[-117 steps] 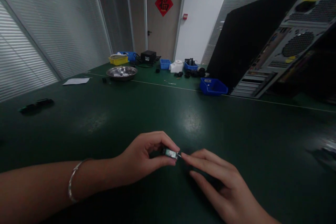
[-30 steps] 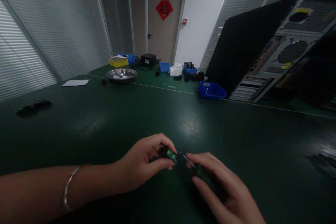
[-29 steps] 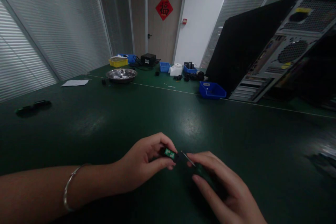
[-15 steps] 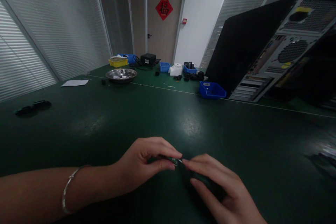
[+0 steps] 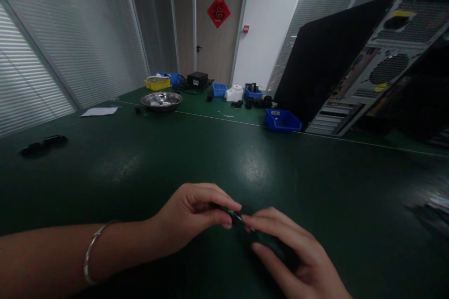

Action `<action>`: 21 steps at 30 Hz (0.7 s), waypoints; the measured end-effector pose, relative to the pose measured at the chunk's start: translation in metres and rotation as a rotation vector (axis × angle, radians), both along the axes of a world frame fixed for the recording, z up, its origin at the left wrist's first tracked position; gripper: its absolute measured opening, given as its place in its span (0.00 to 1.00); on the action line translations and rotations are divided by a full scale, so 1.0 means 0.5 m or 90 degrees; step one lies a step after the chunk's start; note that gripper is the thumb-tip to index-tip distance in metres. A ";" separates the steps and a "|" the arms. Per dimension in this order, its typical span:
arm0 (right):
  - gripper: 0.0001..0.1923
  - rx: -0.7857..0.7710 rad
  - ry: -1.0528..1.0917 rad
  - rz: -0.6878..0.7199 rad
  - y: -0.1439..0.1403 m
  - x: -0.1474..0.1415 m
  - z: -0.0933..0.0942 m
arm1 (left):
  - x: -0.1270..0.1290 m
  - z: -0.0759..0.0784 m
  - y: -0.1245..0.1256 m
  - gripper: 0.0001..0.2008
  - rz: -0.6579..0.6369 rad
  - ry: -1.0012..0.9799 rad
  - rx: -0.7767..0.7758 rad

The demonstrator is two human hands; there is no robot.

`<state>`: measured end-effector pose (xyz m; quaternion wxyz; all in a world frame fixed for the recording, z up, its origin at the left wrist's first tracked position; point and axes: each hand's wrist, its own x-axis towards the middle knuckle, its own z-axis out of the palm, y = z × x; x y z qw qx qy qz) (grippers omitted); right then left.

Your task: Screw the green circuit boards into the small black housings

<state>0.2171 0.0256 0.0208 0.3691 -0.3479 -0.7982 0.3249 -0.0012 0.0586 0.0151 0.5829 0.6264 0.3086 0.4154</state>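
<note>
Head view: left hand (image 5: 191,217) and right hand (image 5: 294,257) both pinching small green part (image 5: 234,215); blue bin (image 5: 282,120) contents unclear.

Lower centre: left hand (image 5: 191,217), thumb and fingers pinched on a small green part (image 5: 234,215), mostly hidden. Bracelet (image 5: 91,254) on the left wrist. Right hand (image 5: 298,261), lower right, fingertips touching the part's right end. Both hands low over a dark green table (image 5: 140,163).

Left edge: black strip (image 5: 42,144). Upper left, far end: paper (image 5: 99,111), steel bowl (image 5: 162,100), yellow bin (image 5: 157,83), black box (image 5: 197,79).

Upper centre: white housing (image 5: 235,93), blue bin (image 5: 282,120), door (image 5: 217,23) with red sign (image 5: 218,11).

Upper right: computer case (image 5: 361,65), tilted, rear panel showing.
</note>
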 end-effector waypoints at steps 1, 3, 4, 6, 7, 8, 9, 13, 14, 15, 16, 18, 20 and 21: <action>0.23 -0.004 0.000 0.001 0.000 0.000 -0.001 | 0.000 0.001 0.000 0.12 0.004 0.003 0.009; 0.23 -0.018 -0.004 0.006 0.001 0.000 -0.004 | -0.001 0.003 -0.002 0.12 0.015 0.015 0.044; 0.23 -0.026 -0.007 0.006 0.001 0.000 -0.005 | -0.002 0.004 -0.003 0.12 0.021 0.025 0.072; 0.24 -0.032 -0.006 0.013 0.001 0.000 -0.006 | -0.004 0.005 -0.006 0.12 0.034 0.049 0.132; 0.24 -0.032 -0.003 0.019 0.002 0.001 -0.007 | -0.005 0.005 -0.007 0.12 0.037 0.060 0.153; 0.25 -0.031 0.002 0.023 0.002 0.001 -0.007 | -0.005 0.005 -0.008 0.11 0.038 0.067 0.164; 0.26 -0.029 0.006 0.026 0.002 0.001 -0.007 | -0.006 0.005 -0.009 0.11 0.038 0.068 0.164; 0.27 -0.044 0.016 0.036 0.001 0.001 -0.005 | -0.002 0.001 -0.010 0.11 0.027 0.025 0.084; 0.27 -0.047 0.020 0.038 0.000 0.001 -0.003 | -0.001 0.000 -0.010 0.11 0.023 0.008 0.062; 0.27 -0.051 0.024 0.039 -0.001 0.001 -0.002 | 0.001 -0.001 -0.010 0.11 0.020 -0.005 0.043; 0.27 -0.051 0.028 0.040 -0.001 0.000 -0.001 | 0.002 -0.001 -0.010 0.12 0.017 -0.017 0.031; 0.27 -0.052 0.026 0.042 -0.001 0.000 0.000 | 0.003 -0.002 -0.010 0.11 0.011 -0.030 0.018; 0.26 -0.055 0.018 0.036 -0.001 0.001 0.001 | 0.001 -0.001 -0.008 0.10 0.000 -0.041 0.008; 0.25 -0.057 0.015 0.024 -0.001 0.002 0.000 | 0.000 -0.001 -0.007 0.09 -0.003 -0.047 0.002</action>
